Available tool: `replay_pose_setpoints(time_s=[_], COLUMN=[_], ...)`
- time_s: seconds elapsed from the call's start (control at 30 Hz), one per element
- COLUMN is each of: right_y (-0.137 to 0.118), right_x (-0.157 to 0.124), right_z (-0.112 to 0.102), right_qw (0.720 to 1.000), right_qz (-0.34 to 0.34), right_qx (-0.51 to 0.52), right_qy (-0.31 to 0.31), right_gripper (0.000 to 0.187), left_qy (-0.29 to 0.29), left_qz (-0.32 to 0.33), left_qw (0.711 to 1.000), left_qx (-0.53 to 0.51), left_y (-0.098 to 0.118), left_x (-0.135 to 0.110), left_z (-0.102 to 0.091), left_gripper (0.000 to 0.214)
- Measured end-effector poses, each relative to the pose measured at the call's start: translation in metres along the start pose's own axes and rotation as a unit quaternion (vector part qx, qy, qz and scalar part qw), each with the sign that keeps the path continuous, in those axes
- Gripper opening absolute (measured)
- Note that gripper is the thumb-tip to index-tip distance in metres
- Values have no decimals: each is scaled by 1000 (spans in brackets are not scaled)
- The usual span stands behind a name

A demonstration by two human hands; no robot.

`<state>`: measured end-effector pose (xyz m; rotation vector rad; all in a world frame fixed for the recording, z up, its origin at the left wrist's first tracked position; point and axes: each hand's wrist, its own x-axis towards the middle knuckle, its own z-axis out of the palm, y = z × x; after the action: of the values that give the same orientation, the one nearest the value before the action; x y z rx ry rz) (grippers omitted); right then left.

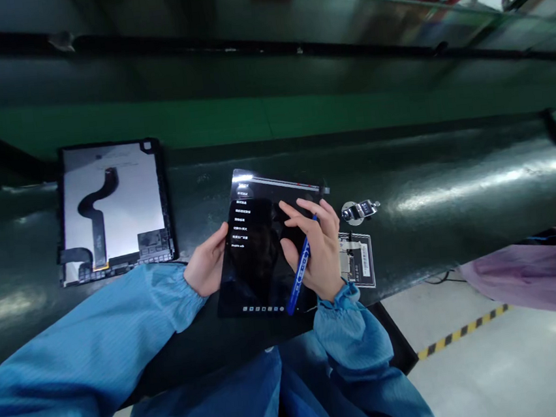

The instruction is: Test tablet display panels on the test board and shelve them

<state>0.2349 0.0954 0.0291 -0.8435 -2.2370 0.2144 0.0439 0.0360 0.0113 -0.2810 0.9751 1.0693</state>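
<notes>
Tablet [256,256] gripped by the left hand [208,261], right fingers [308,215] pinching a blue marker [300,273] (a menu [240,215] showing).

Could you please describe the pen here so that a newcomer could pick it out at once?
On the glossy dark green bench mat, look at the black-screened tablet showing white menu text, its left edge held by the person's left hand. Over the screen, the right hand grips a slim blue pen. It is the only pen in view, bright blue against the dark screen.
</notes>
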Motion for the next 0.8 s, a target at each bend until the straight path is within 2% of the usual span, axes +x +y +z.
replay_pose_setpoints(time_s=[0.23,0.43,0.63,0.8], right_y=[1,3,0,1], right_x=[-5,-7,-4,-4], right_z=[2,5,3,4], right_qw=[999,998,996,996], right_qz=[-19,-39,-62,-59], right_qx=[1,20,17,21], right_qy=[-27,-43,-67,-67], right_gripper=[9,9,9,10], left_qy=[-83,-76,-117,-92], left_qz=[-10,-5,-1,4], left_qw=[997,997,993,996], left_qx=[3,5,10,21], left_y=[-1,-1,-1,-2], left_x=[3,3,6,8], left_z=[-6,-5,-11,-14], left_gripper=[55,59,52,48])
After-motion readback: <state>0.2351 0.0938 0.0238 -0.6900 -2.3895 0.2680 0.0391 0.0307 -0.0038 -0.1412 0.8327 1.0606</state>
